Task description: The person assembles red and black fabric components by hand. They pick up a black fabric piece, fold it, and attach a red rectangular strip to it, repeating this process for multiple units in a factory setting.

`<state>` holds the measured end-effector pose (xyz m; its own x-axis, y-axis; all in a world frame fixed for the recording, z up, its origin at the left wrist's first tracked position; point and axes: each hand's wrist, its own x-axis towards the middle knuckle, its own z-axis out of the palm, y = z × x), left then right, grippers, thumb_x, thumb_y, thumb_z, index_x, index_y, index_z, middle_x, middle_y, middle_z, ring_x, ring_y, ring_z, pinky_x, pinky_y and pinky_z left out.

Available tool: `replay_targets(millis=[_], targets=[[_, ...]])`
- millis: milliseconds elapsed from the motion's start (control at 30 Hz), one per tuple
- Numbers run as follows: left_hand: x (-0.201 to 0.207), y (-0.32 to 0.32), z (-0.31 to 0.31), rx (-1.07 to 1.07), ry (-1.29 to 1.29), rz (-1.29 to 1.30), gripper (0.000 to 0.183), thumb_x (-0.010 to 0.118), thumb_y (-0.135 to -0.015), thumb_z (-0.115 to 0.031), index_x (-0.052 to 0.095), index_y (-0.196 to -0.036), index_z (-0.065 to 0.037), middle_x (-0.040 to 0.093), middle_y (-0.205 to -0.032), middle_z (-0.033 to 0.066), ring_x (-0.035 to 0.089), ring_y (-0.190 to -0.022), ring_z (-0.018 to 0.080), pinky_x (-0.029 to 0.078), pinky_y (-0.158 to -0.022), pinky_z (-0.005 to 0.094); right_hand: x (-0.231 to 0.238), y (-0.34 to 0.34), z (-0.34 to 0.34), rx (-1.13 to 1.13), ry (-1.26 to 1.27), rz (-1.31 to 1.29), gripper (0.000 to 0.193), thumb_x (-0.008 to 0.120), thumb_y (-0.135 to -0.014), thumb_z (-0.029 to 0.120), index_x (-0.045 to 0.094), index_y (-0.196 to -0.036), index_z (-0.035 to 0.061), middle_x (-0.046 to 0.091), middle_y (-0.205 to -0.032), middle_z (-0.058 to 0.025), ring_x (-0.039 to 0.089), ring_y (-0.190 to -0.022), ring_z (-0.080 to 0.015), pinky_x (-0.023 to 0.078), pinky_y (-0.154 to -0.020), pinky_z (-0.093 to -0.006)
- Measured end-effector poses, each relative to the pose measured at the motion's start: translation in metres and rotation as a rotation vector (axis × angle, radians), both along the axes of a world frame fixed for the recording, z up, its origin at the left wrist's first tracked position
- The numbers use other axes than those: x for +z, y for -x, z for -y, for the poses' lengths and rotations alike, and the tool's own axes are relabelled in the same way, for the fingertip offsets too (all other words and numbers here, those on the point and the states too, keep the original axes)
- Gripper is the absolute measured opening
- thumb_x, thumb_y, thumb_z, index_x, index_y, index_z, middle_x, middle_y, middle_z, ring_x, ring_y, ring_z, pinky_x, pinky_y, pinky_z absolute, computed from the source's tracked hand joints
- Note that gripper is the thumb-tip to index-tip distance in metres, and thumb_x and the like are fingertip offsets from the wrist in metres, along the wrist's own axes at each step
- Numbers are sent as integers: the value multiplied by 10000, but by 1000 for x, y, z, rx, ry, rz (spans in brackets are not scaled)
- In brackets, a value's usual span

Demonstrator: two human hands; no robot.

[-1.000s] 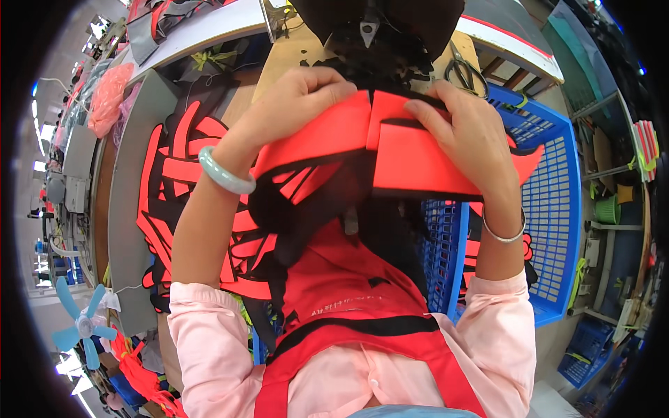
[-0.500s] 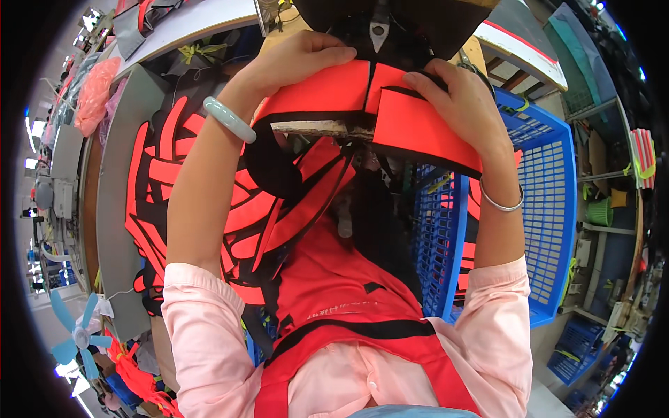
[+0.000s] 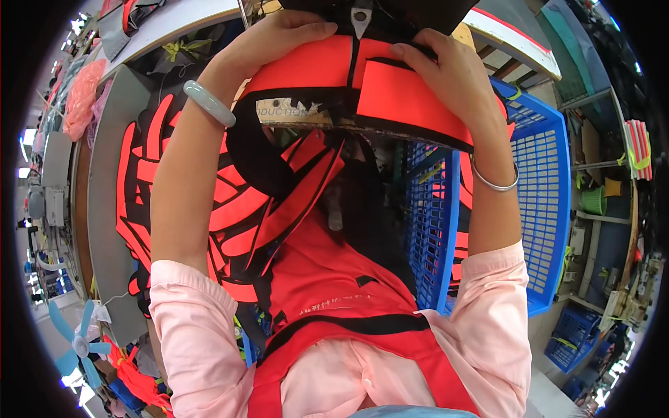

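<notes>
My left hand (image 3: 291,35) pinches the far edge of a bright orange-red fabric band (image 3: 306,66) with black edging, thumb on top and fingers beneath. My right hand (image 3: 449,76) grips the band's other side, its thumb pressed on the upper edge beside a squarish orange-red flap (image 3: 397,94). The band spreads in an arc between both hands, with a black seam near its middle. Just beyond it is a dark machine head (image 3: 411,14) with a pointed metal piece (image 3: 360,22) over the seam. The fingertips under the fabric are hidden.
A grey-walled bin (image 3: 111,209) at my left holds a heap of orange-red and black strips (image 3: 230,202). On my right stands a blue plastic basket (image 3: 550,181) with more such pieces. A pale table (image 3: 188,28) extends at the far left; a light-blue fan (image 3: 80,345) is at lower left.
Both hands and the band have shifted away from me, up and slightly left in the view. The whole scene has shifted a little too. Both hands keep their hold.
</notes>
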<state>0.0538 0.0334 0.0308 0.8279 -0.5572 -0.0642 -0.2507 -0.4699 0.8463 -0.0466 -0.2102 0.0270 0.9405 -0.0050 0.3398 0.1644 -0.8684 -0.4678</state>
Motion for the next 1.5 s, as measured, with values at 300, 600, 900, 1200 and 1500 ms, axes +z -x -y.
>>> replay_targets(millis=[300, 600, 900, 1200, 1500], targets=[[1, 34, -27, 1, 159, -90, 288, 659, -904, -211, 650, -1120, -21, 658, -971, -22, 593, -878, 34, 477, -812, 211, -9, 73, 51, -28, 201, -130, 414, 642, -861, 419, 639, -814, 8, 622, -706, -191, 612, -705, -385, 454, -621, -453], [3, 74, -16, -155, 171, -62, 289, 667, -895, -187, 658, -1120, -6, 675, -941, 7, 601, -858, 68, 478, -779, 224, -127, 243, 206, -277, 433, -686, 428, 662, -821, 461, 661, -720, 44, 620, -652, -179, 615, -636, -377, 462, -569, -459], [11, 72, 2, -117, 73, 54, 269, 673, -867, -167, 670, -1066, 14, 652, -884, 0, 577, -829, 57, 458, -760, 215, -46, 74, 8, 113, -694, -98, 218, 628, -899, 134, 662, -1060, -10, 679, -895, -32, 625, -782, -107, 497, -729, -251], [11, 54, 2, -117, 33, 19, 259, 684, -839, -173, 678, -1022, 10, 639, -843, -17, 561, -782, 47, 453, -726, 208, -25, 13, -37, 294, -1018, -293, 216, 662, -856, 218, 641, -941, 21, 593, -761, 30, 533, -661, -39, 402, -559, -193], [7, 36, 3, -106, 83, -4, 290, 706, -839, -196, 661, -1046, 2, 637, -862, -15, 563, -773, 44, 455, -711, 203, -31, -7, -32, 307, -1031, -264, 221, 655, -852, 244, 643, -917, 32, 568, -736, 40, 497, -637, -39, 392, -564, -190]])
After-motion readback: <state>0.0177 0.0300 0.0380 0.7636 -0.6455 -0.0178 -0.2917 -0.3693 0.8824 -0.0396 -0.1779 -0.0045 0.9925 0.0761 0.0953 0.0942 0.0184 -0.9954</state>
